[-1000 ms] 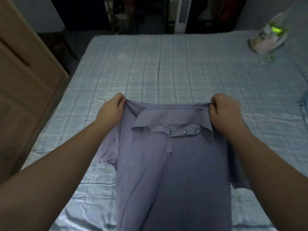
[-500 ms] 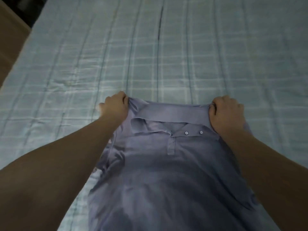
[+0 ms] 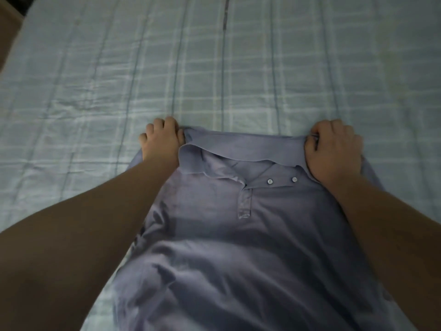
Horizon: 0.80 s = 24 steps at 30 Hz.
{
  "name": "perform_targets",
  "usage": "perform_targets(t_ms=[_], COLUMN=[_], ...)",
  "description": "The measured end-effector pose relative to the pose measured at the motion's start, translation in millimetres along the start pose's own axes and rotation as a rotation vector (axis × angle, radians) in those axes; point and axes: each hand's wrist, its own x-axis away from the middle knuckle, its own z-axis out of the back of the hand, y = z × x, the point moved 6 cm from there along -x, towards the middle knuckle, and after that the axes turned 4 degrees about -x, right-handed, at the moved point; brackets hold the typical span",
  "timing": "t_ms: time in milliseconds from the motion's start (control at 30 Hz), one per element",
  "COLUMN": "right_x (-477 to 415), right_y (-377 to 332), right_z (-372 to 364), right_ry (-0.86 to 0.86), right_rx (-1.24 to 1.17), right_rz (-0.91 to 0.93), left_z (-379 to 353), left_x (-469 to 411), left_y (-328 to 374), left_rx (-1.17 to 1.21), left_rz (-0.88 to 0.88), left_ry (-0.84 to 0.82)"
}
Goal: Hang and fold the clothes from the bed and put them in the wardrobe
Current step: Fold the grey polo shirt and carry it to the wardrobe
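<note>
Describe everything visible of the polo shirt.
The polo shirt is greyish-lavender, a soft knit by its look, lying front up on the checked bed sheet with its collar pointing away from the camera. The collar is folded down; the placket is open, with two pale buttons showing. The body is wrinkled, and its hem runs out of frame. The left hand and the right hand grip it at the shoulders, one on each side of the collar.

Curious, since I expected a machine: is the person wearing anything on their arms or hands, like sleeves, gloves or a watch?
No. The left forearm and right forearm are bare to the picture's edge, no sleeve in view. The left hand and right hand have no gloves, and no watch, bracelet or ring shows.
</note>
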Motion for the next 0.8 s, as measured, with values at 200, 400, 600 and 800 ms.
perform_targets(t_ms=[200, 400, 600, 800], right_x=[33.6, 163.3, 329.0, 456.4], right_y=[-13.6, -40.0, -62.3, -56.1], right_z=[44.9, 94.4, 119.0, 134.4], right_ry=[-0.065, -0.138, -0.219, -0.364], right_rx=[-0.094, -0.197, -0.274, -0.263], right_rz=[0.072, 0.090, 0.024, 0.063], left_z=[39.0, 52.8, 29.6, 9.8], left_x=[57.2, 171.3, 315.5, 443.2], left_y=[-14.2, -24.3, -52.7, -104.0], left_rx=[0.276, 0.474, 0.433, 0.257], left_rz=[-0.234, -0.225, -0.506, -0.691], left_ry=[-0.047, -0.175, -0.208, -0.207])
